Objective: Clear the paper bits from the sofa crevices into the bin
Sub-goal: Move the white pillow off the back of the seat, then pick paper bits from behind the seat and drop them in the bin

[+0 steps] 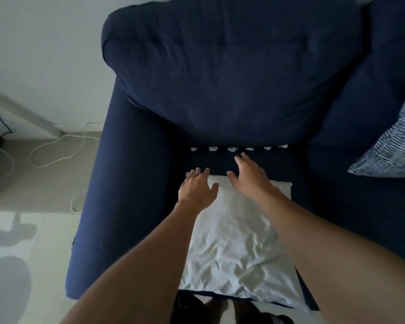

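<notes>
Several small white paper bits (232, 149) sit in a row along the crevice between the navy sofa's seat and its back cushion (220, 73). My right hand (250, 174) reaches over the seat, fingers spread, its fingertips just short of the row and holding nothing. My left hand (197, 188) hovers lower and to the left, fingers apart and empty, above the far edge of a white pillow (239, 249). No bin is in view.
The white pillow lies flat on the seat, covering most of it. The sofa's left armrest (117, 195) borders the seat. A blue patterned cushion (393, 148) leans at the right. A white cable (56, 150) trails on the floor to the left.
</notes>
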The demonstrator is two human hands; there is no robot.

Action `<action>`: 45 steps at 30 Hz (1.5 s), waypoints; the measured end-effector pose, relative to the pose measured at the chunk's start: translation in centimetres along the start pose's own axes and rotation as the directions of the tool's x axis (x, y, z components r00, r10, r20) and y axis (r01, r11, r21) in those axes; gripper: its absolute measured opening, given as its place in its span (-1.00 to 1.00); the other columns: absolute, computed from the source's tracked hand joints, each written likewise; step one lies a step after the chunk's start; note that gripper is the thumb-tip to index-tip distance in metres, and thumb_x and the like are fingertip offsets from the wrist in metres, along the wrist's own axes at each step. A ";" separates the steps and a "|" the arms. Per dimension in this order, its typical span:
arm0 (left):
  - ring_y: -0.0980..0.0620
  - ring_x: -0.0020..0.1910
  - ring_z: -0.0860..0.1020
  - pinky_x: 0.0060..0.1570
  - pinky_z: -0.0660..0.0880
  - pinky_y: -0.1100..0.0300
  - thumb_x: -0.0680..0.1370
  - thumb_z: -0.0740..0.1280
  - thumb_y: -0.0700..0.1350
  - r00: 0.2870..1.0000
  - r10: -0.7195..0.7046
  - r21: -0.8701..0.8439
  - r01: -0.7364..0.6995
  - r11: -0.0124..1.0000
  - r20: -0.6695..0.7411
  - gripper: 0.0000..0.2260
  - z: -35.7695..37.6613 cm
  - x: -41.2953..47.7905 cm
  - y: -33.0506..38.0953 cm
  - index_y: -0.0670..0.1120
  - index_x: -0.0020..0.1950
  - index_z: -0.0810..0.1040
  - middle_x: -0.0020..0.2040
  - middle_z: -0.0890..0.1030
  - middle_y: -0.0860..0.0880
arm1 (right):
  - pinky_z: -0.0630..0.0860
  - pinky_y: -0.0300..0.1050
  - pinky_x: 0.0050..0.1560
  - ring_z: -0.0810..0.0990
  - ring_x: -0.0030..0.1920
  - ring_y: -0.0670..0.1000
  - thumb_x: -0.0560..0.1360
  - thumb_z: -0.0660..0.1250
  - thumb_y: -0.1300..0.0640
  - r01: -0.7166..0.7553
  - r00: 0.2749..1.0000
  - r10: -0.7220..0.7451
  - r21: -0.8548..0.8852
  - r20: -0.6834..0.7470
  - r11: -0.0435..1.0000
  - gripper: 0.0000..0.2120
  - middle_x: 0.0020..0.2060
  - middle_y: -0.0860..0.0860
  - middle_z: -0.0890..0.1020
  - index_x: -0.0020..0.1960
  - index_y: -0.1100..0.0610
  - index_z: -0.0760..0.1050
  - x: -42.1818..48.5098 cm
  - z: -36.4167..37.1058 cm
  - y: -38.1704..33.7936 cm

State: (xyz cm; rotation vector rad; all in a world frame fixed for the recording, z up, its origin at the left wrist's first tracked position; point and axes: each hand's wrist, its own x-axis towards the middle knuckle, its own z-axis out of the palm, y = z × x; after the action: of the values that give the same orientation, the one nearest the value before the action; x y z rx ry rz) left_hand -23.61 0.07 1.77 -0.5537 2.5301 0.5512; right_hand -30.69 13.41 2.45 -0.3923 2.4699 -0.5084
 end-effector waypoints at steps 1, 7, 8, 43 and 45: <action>-0.05 0.58 0.04 0.48 0.21 -0.04 0.61 0.17 0.13 1.000 -0.010 -0.025 0.010 1.000 0.008 -0.43 0.0 0.7 -0.2 -0.02 0.57 0.11 0.58 0.12 -0.08 | 0.22 0.09 0.44 0.17 0.53 0.13 0.60 0.18 -0.01 -0.003 1.000 0.003 0.000 0.018 1.000 -0.45 0.56 0.12 0.10 0.51 0.18 0.15 0.7 0.2 -0.2; -0.03 0.58 0.06 0.45 0.22 0.00 0.60 0.17 0.13 0.997 -0.067 -0.152 0.073 0.986 0.045 -0.39 0.1 5.7 -2.3 -0.04 0.58 0.07 0.58 0.14 -0.04 | 0.21 0.06 0.47 0.14 0.54 0.12 0.60 0.18 0.00 -0.021 0.999 0.018 0.078 0.033 0.997 -0.44 0.56 0.11 0.11 0.52 0.17 0.14 6.4 1.2 -2.3; -0.02 0.58 0.05 0.45 0.22 0.01 0.60 0.18 0.13 0.997 -0.067 -0.162 0.074 0.984 0.047 -0.39 0.1 6.6 -2.7 -0.05 0.58 0.07 0.58 0.14 -0.04 | 0.19 0.06 0.48 0.12 0.55 0.11 0.60 0.18 0.00 -0.023 0.999 0.019 0.077 0.046 0.997 -0.43 0.56 0.10 0.10 0.53 0.17 0.12 7.5 1.5 -2.6; -0.21 0.45 0.24 0.33 0.38 -0.10 0.58 0.21 0.04 0.984 -0.040 -0.047 0.048 0.998 0.173 -0.49 8.5 29.2 -10.8 0.04 0.52 0.21 0.50 0.25 -0.17 | 0.38 0.19 0.29 0.22 0.40 0.24 0.49 0.28 0.07 -0.199 0.969 0.202 -0.038 0.140 0.979 -0.41 0.43 0.16 0.31 0.49 0.01 0.22 26.3 15.2 -0.7; -0.20 0.47 0.21 0.36 0.33 -0.10 0.58 0.20 0.05 0.979 -0.062 -0.020 0.068 0.998 0.196 -0.48 8.3 29.2 -10.5 0.03 0.53 0.19 0.52 0.21 -0.15 | 0.41 0.19 0.30 0.23 0.41 0.22 0.48 0.29 0.09 -0.183 0.973 0.185 -0.024 0.138 0.983 -0.45 0.39 0.14 0.39 0.46 0.04 0.28 26.5 14.9 -0.5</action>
State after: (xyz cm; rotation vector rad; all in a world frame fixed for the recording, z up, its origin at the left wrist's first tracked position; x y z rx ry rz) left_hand -38.87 -12.87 -23.39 -0.5611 2.3140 0.5864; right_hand -42.63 -1.19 -21.36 -0.1929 2.3447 -0.3765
